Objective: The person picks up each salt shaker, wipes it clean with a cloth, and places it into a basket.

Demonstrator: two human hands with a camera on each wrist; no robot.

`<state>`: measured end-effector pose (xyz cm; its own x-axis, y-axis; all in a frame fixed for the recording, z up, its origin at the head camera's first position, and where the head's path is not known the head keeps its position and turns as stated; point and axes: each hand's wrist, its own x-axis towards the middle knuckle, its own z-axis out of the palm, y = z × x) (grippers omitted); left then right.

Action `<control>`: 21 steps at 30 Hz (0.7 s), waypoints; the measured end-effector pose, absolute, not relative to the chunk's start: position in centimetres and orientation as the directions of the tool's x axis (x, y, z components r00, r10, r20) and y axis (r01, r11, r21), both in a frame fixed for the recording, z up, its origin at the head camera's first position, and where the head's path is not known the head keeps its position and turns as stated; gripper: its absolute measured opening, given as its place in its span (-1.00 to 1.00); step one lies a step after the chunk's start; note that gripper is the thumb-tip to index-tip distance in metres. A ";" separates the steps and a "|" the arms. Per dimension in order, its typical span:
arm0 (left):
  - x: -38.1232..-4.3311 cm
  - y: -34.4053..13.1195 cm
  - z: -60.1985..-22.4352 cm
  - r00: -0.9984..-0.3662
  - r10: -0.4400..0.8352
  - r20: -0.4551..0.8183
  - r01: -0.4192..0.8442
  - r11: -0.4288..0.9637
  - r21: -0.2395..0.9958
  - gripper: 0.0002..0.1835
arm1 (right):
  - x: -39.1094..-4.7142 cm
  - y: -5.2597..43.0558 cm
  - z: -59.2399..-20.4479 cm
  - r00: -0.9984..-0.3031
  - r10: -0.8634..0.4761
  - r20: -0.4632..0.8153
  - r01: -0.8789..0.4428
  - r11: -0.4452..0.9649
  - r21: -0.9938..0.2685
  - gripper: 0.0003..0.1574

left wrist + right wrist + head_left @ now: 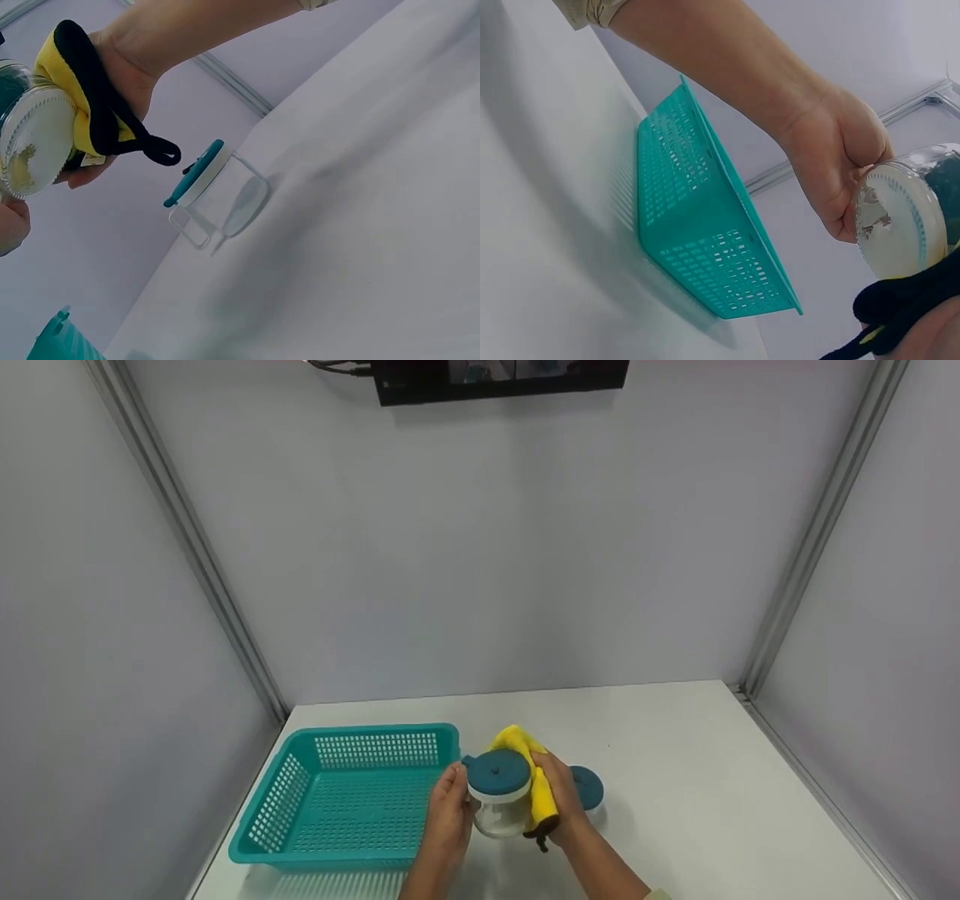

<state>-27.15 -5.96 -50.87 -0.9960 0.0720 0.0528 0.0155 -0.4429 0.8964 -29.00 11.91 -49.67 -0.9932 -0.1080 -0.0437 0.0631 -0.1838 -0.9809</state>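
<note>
A clear glass jar point(501, 816) with a blue-green lid point(498, 772) is held up over the table. My left hand point(448, 810) grips it on its left side, by the lid's tab. Pressed to the jar's right side is a yellow cloth point(541, 802) with dark edging and a hanging loop, gripped by my right hand point(559, 787). The jar's round base point(891, 225) faces the right wrist view, with a patchy mark on it. A second lidded glass jar point(232, 191), with a handle, stands on the table beyond my right hand.
A turquoise plastic basket point(375, 730) with perforated sides sits on the left of the white table point(697, 780). Grey walls point(525, 547) enclose the table at the back and sides. A black screen point(502, 391) hangs high on the back wall.
</note>
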 end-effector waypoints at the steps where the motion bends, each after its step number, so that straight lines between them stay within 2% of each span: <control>1: -27.2 -6.0 -50.9 -0.996 0.075 0.056 0.017 -0.441 0.897 -0.65 | -29.0 11.9 -49.7 -0.993 -0.109 -0.047 0.067 -0.189 -0.980 -0.45; 6: -27.2 -6.0 -50.7 -0.995 0.078 0.058 0.018 -0.445 0.895 -0.66 | -29.3 11.8 -49.6 -0.988 -0.133 -0.084 0.111 -0.210 -0.971 -0.40; 15: -27.3 -6.2 -50.4 -0.998 0.053 0.039 0.011 -0.453 0.891 -0.60 | -29.6 11.7 -49.2 -0.941 -0.275 -0.196 0.266 -0.246 -0.932 -0.33; 21: -27.4 -6.3 -50.1 -0.998 0.059 0.033 0.002 -0.462 0.887 -0.54 | -29.6 11.5 -49.3 -0.928 -0.296 -0.226 0.306 -0.256 -0.917 -0.26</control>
